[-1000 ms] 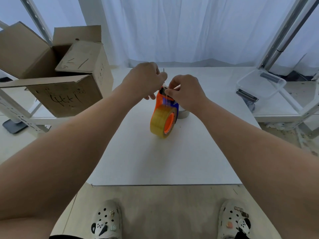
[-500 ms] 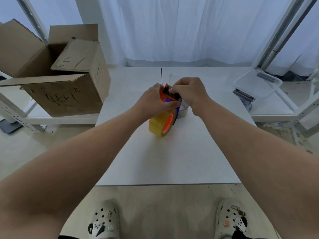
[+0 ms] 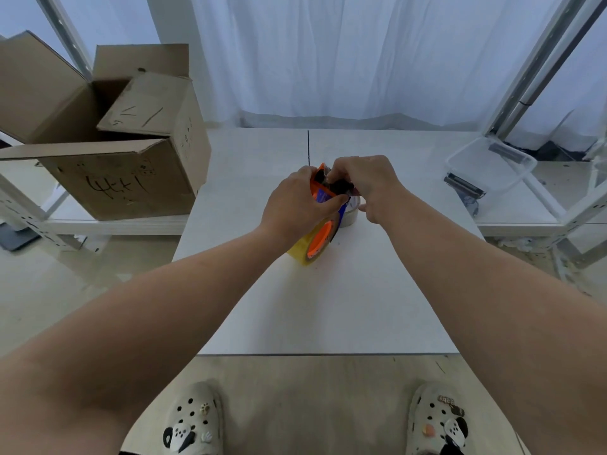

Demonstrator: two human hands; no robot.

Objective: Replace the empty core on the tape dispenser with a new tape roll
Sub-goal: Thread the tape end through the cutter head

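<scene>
An orange and blue tape dispenser (image 3: 321, 239) stands on edge in the middle of the white table (image 3: 328, 307). A yellowish tape roll (image 3: 300, 249) sits on its hub. My left hand (image 3: 295, 205) wraps around the dispenser's upper body from the left. My right hand (image 3: 364, 182) pinches the black top part of the dispenser by the cutter end. Just behind the dispenser, a pale ring, likely the empty core (image 3: 351, 216), lies on the table, mostly hidden by my hands.
An open cardboard box (image 3: 108, 152) rests on a low shelf to the left. A clear plastic tub (image 3: 489, 165) sits on the shelf at the right, near metal frame posts (image 3: 538, 67). White curtains hang behind. My feet stand at the table's near edge.
My left hand came down from the top of the dispenser and closed around its body. My right hand stays pinched at the top end. The dispenser has barely moved.
</scene>
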